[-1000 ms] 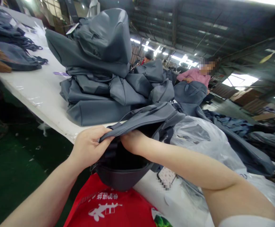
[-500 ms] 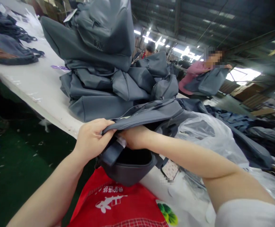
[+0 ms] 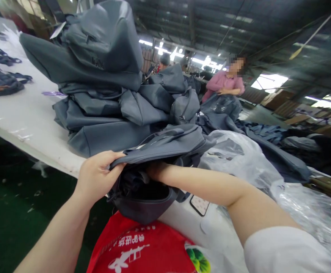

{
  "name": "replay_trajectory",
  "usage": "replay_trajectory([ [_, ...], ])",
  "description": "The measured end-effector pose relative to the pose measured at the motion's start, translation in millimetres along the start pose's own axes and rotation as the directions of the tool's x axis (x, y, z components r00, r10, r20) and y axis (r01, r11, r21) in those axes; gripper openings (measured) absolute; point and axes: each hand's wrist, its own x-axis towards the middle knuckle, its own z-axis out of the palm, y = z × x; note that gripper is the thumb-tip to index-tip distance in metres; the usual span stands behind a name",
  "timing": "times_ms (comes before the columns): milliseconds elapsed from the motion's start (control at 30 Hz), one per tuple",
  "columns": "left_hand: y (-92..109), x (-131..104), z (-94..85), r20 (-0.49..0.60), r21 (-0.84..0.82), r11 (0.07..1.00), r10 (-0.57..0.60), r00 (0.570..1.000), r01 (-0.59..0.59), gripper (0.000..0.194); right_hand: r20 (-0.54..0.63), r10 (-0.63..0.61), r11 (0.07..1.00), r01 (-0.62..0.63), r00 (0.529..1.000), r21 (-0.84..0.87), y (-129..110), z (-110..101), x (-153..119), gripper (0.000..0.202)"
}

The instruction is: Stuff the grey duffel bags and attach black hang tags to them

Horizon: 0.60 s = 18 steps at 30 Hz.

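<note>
Surface (image 3: 17, 117), white and long, carrying a tall heap of grey bags (image 3: 102, 87), soft and slumped over one another. Beside the heap, crumpled clear plastic sheeting (image 3: 245, 163), thin and likely slippery underhand. Farther back, a person in a pink top (image 3: 225, 83), handling another grey bag, well apart.

Grey bag (image 3: 154, 167) at the near edge of the surface, hanging partly over a red apron (image 3: 142, 246). Fabric limp and pliable, probably light for its bulk, no stiffness except perhaps at the rounded dark rim (image 3: 145, 206) of the opening. Prone to folding and sagging if taken by one corner; better held by a seam or the flap edge, with the second hand spreading from within.

Left hand (image 3: 97, 176): grip closed, thumb and fingers pinching the flap edge of the grey bag. Right hand (image 3: 156, 171): reaching under that flap into the opening, fingers hidden, so cannot tell how far its grip is closed. Small tag (image 3: 200, 204) lying flat just beside the bag.
</note>
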Motion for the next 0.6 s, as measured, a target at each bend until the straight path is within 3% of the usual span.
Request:
replay_trajectory([
  [67, -4, 1, 0.0, 0.010, 0.010, 1.000, -0.003, 1.000, 0.003, 0.026, 0.142, -0.028, 0.999, 0.033, 0.989, -0.031, -4, -9, -2, 0.014],
  [133, -6, 3, -0.4, 0.015, 0.018, 1.000, -0.003, 1.000, 0.003, 0.026, 0.314, -0.065, 0.993, 0.092, 0.947, -0.070, -10, -24, -11, 0.017],
  [233, -7, 7, -0.4, 0.023, 0.023, 1.000, -0.012, 1.000, 0.011, 0.025, 0.450, -0.115, 0.972, 0.194, 0.886, -0.134, -15, -45, -37, 0.022],
  [300, -5, 9, 0.2, 0.019, 0.019, 0.999, -0.034, 0.999, 0.034, 0.025, 0.449, -0.121, 0.966, 0.209, 0.886, -0.151, -13, -52, -55, 0.028],
  [400, -2, 10, 1.9, -0.020, 0.007, 0.998, -0.065, 0.998, 0.065, 0.024, 0.393, -0.092, 0.978, 0.157, 0.915, -0.137, -3, -46, -71, 0.041],
  [533, 2, 9, 4.0, -0.012, 0.020, 0.999, -0.039, 0.999, 0.040, 0.023, 0.299, -0.038, 0.989, 0.078, 0.954, -0.124, 7, -27, -65, 0.039],
  [600, 2, 7, 4.3, -0.003, 0.047, 0.998, -0.029, 1.000, 0.029, 0.025, 0.217, 0.011, 0.990, 0.019, 0.976, -0.137, 5, -30, -60, 0.032],
])
